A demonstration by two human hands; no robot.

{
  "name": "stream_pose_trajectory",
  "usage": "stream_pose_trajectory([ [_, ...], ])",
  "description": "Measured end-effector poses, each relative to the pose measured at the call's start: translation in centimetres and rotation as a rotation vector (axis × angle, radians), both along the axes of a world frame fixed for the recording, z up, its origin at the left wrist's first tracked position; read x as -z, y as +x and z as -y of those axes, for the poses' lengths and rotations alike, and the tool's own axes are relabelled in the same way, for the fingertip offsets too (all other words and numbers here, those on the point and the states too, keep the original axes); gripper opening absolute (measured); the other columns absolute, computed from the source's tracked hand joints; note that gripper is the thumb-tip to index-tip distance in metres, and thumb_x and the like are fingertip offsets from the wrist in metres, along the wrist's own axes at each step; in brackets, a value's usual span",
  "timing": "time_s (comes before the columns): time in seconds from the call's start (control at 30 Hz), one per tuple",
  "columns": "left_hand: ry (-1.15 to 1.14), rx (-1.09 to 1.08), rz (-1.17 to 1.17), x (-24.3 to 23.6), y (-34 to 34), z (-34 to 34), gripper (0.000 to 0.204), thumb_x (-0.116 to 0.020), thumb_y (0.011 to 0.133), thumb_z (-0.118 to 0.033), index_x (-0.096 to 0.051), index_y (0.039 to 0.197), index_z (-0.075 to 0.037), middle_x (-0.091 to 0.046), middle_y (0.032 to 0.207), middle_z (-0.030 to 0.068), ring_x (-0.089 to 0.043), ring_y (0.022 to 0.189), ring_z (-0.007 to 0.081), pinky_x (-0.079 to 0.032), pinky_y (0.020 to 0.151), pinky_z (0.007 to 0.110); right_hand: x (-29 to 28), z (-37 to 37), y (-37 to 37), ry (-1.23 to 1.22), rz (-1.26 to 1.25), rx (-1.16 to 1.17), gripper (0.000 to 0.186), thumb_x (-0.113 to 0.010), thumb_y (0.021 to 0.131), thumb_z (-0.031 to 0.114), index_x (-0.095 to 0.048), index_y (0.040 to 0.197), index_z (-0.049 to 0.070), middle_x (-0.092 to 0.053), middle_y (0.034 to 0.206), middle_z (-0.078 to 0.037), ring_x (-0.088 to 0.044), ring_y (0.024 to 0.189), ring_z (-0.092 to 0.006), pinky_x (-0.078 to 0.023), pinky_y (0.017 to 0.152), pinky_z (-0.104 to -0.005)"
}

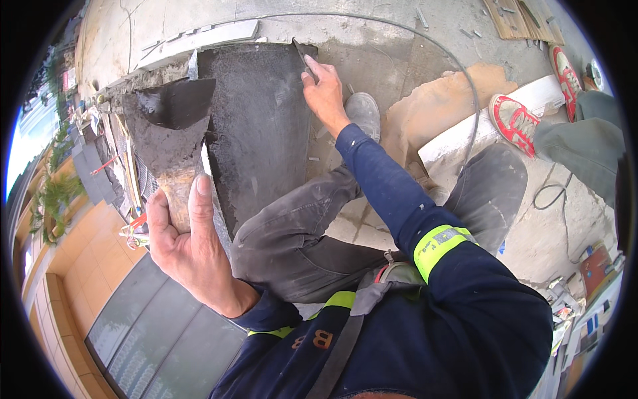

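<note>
My left hand (193,256) is raised at the left, thumb and fingers closed round the narrow end of a mortar-covered board (173,143). Its lower part looks tan and rough, and dark wet mortar is spread on its wider upper end. My right hand (325,93) reaches forward, gripping a thin dark hand tool like a narrow trowel (301,52); its handle is mostly hidden by the fingers. That tool's tip is by the far right corner of a dark grey, flat rectangular surface (259,120), which lies between my hands.
A pale strip (199,45) edges the far side. A dark cable (458,63) curves over the dusty concrete floor. At right, a person in red and white shoes (515,123) is near a white slab (488,116) and brown sheet (425,103). Tools and rubble sit left.
</note>
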State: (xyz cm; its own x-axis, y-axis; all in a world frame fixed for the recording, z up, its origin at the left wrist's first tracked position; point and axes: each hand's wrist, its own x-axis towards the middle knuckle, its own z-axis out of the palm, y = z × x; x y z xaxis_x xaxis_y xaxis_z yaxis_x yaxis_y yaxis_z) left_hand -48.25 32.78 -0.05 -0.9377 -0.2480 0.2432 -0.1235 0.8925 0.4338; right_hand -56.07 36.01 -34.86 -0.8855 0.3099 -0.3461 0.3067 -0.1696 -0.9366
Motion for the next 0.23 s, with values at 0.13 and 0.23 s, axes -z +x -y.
stream_pose_trajectory([
  [0.13, 0.073, -0.053, 0.03, 0.2, 0.3, 1.1, 0.027, -0.079, 0.1, -0.016, -0.07, 0.117, 0.003, -0.069, 0.095, 0.0001, -0.052, 0.075, 0.001, -0.036, 0.063, 0.016, -0.1, 1.0, -0.6, 0.023, 0.038, -0.002, 0.048, -0.069, 0.098, 0.021, -0.067, 0.145, 0.013, -0.064, 0.132, -0.017, -0.065, 0.104, -0.0259, -0.052, 0.094, -0.0355],
  [0.23, 0.075, -0.038, 0.028, 0.2, 0.1, 1.3, 0.027, -0.078, 0.1, -0.016, -0.07, 0.117, 0.002, -0.069, 0.095, -0.0003, -0.053, 0.075, 0.0017, -0.037, 0.064, 0.016, -0.6, 1.7, -1.0, -0.017, 0.026, 0.017, 0.045, -0.07, 0.097, 0.016, -0.068, 0.142, 0.009, -0.063, 0.129, -0.019, -0.063, 0.12, -0.0318, -0.05, 0.104, -0.0401],
])
